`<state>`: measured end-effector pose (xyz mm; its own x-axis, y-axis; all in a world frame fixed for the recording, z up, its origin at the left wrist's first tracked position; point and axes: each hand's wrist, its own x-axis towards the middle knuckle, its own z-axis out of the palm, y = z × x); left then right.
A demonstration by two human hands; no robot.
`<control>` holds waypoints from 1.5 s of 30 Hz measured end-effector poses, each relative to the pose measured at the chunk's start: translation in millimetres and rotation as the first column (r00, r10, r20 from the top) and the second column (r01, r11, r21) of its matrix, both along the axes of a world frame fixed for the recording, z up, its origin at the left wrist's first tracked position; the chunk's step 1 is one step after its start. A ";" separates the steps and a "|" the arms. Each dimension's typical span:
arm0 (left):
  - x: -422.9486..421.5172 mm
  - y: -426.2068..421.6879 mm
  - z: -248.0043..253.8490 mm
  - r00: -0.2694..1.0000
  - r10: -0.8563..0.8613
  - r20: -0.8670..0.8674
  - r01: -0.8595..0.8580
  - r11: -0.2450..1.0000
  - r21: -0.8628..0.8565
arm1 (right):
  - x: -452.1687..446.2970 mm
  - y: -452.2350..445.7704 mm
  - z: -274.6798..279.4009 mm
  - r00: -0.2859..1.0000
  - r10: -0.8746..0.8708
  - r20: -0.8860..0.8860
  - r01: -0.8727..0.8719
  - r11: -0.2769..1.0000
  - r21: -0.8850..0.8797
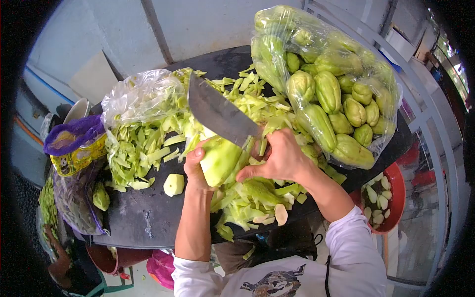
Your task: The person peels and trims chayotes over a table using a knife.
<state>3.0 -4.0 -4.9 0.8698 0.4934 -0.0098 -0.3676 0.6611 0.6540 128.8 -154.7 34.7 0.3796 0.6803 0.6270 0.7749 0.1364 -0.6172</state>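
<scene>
My left hand (195, 171) is wrapped round a pale green, partly peeled chayote (216, 161) above the middle of the table. In my right hand (283, 157) is a broad-bladed knife (220, 111), its handle mostly hidden by the fingers. The wide blade points up and to the left, over the top of the chayote; whether its edge touches the flesh I cannot tell. Green chayote peelings (138, 153) lie heaped behind, beside and below both hands. A small peeled chunk (173, 184) rests on the dark table (143, 218), left of my left wrist.
A clear plastic bag (277, 54) full of unpeeled chayotes (327, 91) stands at the back right. Another clear bag (143, 94) lies on the peelings. A purple mesh sack (74, 198) sits at the left edge. Below right, a red bucket (398, 193) holds pale peeled pieces.
</scene>
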 end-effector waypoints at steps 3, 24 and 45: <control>-2.6 1.5 6.9 0.999 -0.051 -0.016 0.052 0.995 0.087 | 0.7 -13.0 20.8 0.997 -0.061 -0.036 0.054 0.984 -0.169; -2.2 -1.6 8.5 0.996 -0.087 0.010 0.081 0.964 0.255 | -5.9 -4.7 4.1 0.999 -0.039 0.016 0.041 0.978 -0.203; -0.2 -10.1 8.6 0.998 -0.052 0.031 0.046 0.987 0.154 | 0.1 -5.8 11.9 0.999 -0.032 0.017 0.034 0.983 -0.181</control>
<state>2.8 -14.0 3.7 0.8914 0.4435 0.0930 -0.3615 0.5721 0.7363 128.9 -160.5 46.6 0.3957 0.7704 0.4999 0.7859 -0.0025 -0.6183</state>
